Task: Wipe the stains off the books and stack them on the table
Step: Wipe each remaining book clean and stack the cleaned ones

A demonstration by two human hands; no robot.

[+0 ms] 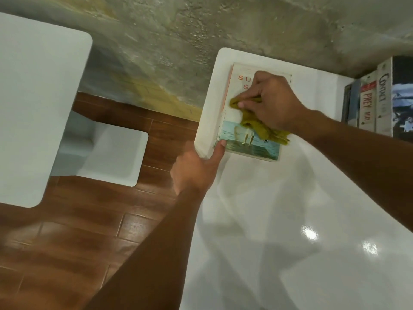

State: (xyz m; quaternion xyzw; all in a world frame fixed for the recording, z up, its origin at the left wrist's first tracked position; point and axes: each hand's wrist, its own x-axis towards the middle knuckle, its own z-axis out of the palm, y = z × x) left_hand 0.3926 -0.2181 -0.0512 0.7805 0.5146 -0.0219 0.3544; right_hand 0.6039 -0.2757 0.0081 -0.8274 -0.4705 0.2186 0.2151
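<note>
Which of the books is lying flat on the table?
The book with the sea picture near the table's far left corner, under the yellow cloth. The other books stand upright at the right, spines showing.

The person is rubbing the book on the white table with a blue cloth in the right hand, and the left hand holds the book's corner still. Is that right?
Almost. The cloth is not blue; it is yellow-green, as the head view shows. The rest holds: the right hand rubs it over the book lying on the white table, and the left hand steadies the book's near corner.
</note>
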